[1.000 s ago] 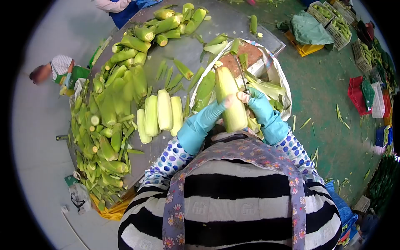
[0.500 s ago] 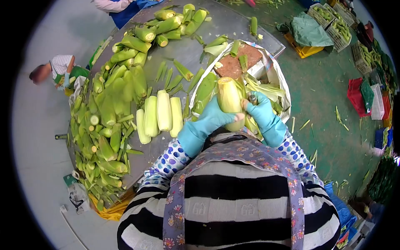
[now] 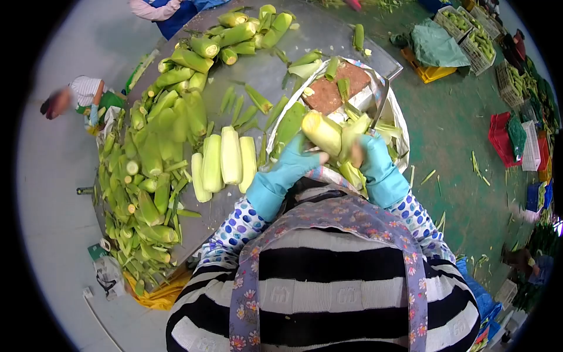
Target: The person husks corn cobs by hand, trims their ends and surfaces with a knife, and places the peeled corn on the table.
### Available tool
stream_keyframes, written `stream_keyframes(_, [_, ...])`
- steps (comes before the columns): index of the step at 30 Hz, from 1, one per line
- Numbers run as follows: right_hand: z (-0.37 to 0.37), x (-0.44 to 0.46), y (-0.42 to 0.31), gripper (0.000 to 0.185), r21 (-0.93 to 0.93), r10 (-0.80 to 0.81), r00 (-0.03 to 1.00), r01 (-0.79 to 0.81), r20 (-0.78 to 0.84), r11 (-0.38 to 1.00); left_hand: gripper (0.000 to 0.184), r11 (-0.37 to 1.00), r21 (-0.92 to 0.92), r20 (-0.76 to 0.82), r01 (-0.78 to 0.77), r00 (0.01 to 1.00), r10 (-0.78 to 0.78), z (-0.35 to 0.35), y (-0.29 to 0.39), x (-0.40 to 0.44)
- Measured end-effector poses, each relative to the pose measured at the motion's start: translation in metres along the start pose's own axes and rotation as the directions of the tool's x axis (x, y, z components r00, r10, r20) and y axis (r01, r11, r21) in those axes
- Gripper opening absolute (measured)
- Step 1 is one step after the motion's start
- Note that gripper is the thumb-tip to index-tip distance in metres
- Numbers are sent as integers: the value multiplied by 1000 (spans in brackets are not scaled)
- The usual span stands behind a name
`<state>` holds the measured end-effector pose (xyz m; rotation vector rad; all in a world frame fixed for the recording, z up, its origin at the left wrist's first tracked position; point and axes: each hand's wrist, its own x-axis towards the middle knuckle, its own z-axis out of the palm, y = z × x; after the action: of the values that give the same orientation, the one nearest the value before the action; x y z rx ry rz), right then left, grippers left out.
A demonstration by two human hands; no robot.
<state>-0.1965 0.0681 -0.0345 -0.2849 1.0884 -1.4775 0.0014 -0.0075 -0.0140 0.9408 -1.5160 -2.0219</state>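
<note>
Gripping a corn ear [image 3: 322, 134] in the left hand [image 3: 293, 159], closing blue-gloved fingers around its lower side and tilting its cut end up and to the left. Holding a knife [image 3: 384, 101] in the closed right hand [image 3: 370, 157], pointing the blade up and away from the body, above the right part of the bag. Keeping the right thumb beside a pale husk leaf [image 3: 353, 132] at the ear's right side; blurring there, so leaving exact thumb contact as cannot tell. Positioning the ear over the near part of an open white bag [image 3: 280, 111], between both hands. Noting loose husks [image 3: 288, 130] and a brown block [image 3: 336, 88] inside the bag. Recording four pale peeled ears [image 3: 231, 156] lying side by side on the metal table [image 3: 258, 64], left of the bag. Observing a large pile of green ears [image 3: 153, 146] covering the table's left side and curving toward its far edge. Logging a person [image 3: 87, 92] in a striped top beyond the pile, and crates [image 3: 480, 44] of green produce on the floor at far right.
</note>
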Motion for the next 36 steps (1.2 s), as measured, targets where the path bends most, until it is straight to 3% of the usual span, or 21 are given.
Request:
stream_keyframes(3, [5, -2, 7, 9, 108, 45, 999, -47, 21, 993, 63, 996, 66, -9, -68, 998, 68, 14, 0, 1])
stream_keyframes(5, [31, -26, -6, 9, -100, 38, 999, -40, -19, 994, 58, 979, -192, -95, 73, 991, -93, 16, -3, 4])
stream_keyframes(7, [14, -14, 9, 10, -43, 46, 998, -48, -34, 998, 58, 971, -237, -158, 9, 986, -48, 16, 3, 2])
stream_keyframes(9, [-21, 7, 15, 20, 216, 39, 998, -26, -55, 976, 59, 942, -309, -295, -129, 955, 34, 10, 10, -3])
stream_keyframes(11, [-70, 18, -5, 33, 203, -48, 999, 46, 5, 978, 62, 815, -552, -365, -177, 930, -46, -19, 2, 0])
stream_keyframes(13, [-117, 39, -20, 34, 394, 98, 964, 7, -248, 919, 63, 746, -625, -422, -230, 903, -76, -53, 1, 0])
stream_keyframes(15, [-126, 39, -27, 29, 283, -36, 954, 124, -297, 951, 63, 783, -582, -444, -222, 893, -77, -62, 17, -9])
stream_keyframes(17, [-133, 40, -23, 27, -177, -163, 973, 134, -165, 975, 64, 815, -544, -463, -198, 881, -95, -59, 19, -15])
stream_keyframes(18, [-101, 30, -29, 33, -492, -205, 954, 75, -217, 868, 65, 857, -498, -407, -132, 908, -96, -52, 16, -13])
stream_keyframes(19, [-55, 3, -40, 44, -429, -269, 963, 251, 19, 868, 65, 894, -443, -347, -70, 933, -99, -44, 15, -10])
stream_keyframes(20, [-27, -5, -44, 50, -487, -231, 967, 253, 106, 836, 66, 915, -400, -299, -47, 951, -82, -28, 17, -7])
stream_keyframes(21, [-16, -10, -46, 55, -354, -123, 937, 243, 328, 903, 66, 920, -392, -248, -5, 963, -100, -16, 19, -5])
stream_keyframes(22, [-4, -8, -45, 58, -371, 55, 916, 105, 398, 923, 65, 931, -364, -199, 36, 973, -115, -4, 24, -6])
stream_keyframes(23, [28, -22, -52, 52, -536, 67, 953, 108, 297, 837, 63, 940, -334, -149, 74, 980, -130, 6, 30, -6])
stream_keyframes(25, [16, 0, -25, 39, -595, -92, 878, 391, 469, 702, 58, 960, -276, -126, 57, 988, -95, 12, 35, -5])
stream_keyframes(29, [6, 2, -19, 29, -534, -26, 905, 274, 425, 800, 44, 978, -204, -68, -33, 997, 20, 24, 49, -6])
stream_keyframes(31, [4, -3, -20, 22, -697, -150, 876, 458, 458, 552, 43, 982, -184, -46, -50, 998, 42, 16, 32, 1])
stream_keyframes(34, [-5, 4, -7, 18, -739, -244, 865, 501, 438, 450, 44, 985, -162, 19, -59, 998, 63, 8, 23, 3])
stream_keyframes(35, [-7, 5, -5, 18, -740, -243, 866, 500, 437, 451, 47, 986, -159, 65, -49, 996, 60, 7, 23, 3])
stream_keyframes(36, [-2, 1, -8, 20, -629, -175, 950, 304, 259, 715, 47, 986, -159, 67, -47, 996, 58, 5, 23, 2])
